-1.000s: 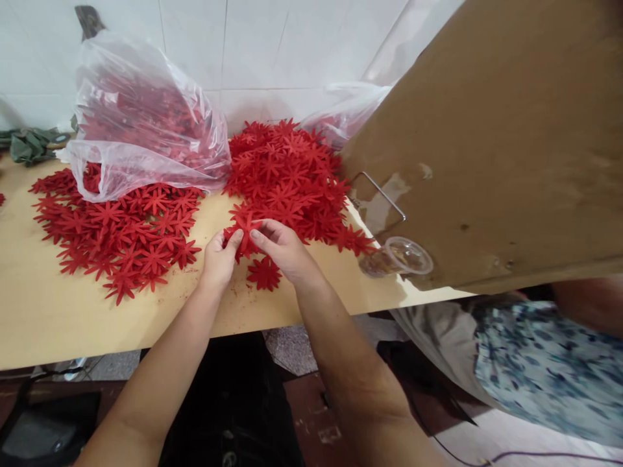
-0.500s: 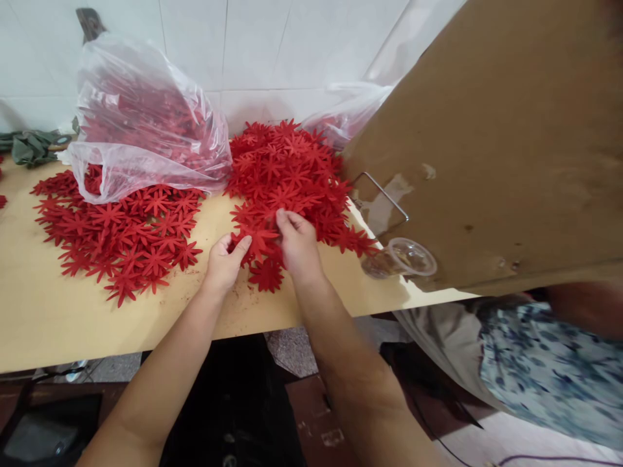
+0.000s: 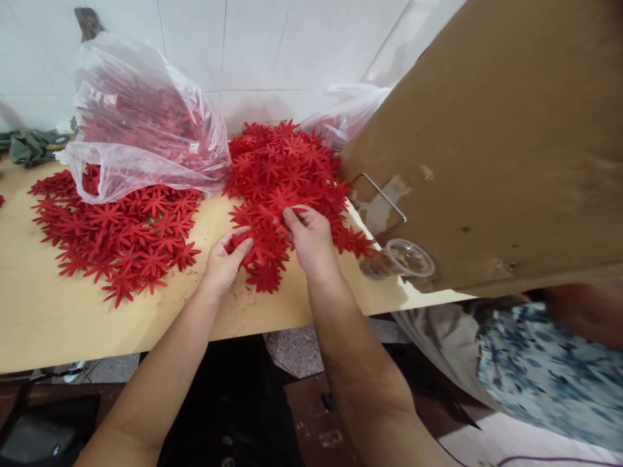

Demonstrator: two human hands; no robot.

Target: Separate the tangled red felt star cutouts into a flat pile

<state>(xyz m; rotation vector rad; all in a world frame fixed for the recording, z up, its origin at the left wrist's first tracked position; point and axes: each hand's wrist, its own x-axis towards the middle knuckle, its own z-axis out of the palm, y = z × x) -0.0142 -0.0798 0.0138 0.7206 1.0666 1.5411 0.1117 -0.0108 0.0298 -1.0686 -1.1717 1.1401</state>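
My right hand (image 3: pixel 310 239) pinches a red flower-shaped cutout (image 3: pixel 282 225) between thumb and fingers, just over the front of a heap of such cutouts (image 3: pixel 287 162). To its left, my left hand (image 3: pixel 226 259) has thumb and fingertips a little apart, with red petals showing in the gap; it seems to hold nothing. Its fingertips are beside several cutouts at the heap's front edge. A single cutout (image 3: pixel 265 275) lies nearest me, between the two hands. Petals overlap here, so separate pieces are hard to tell apart.
Left lies a second heap of red cutouts (image 3: pixel 117 233) under a clear plastic bag (image 3: pixel 150 130) of more. A large cardboard sheet (image 3: pixel 487 143) leans at right, with a clear plastic cup (image 3: pixel 411 258) by its foot. Another person's patterned clothing (image 3: pixel 549 370) shows beyond the table (image 3: pixel 165 331).
My right hand has shifted slightly right, away from my left, and a red cutout now shows in its fingers. My left thumb and fingers have parted slightly.
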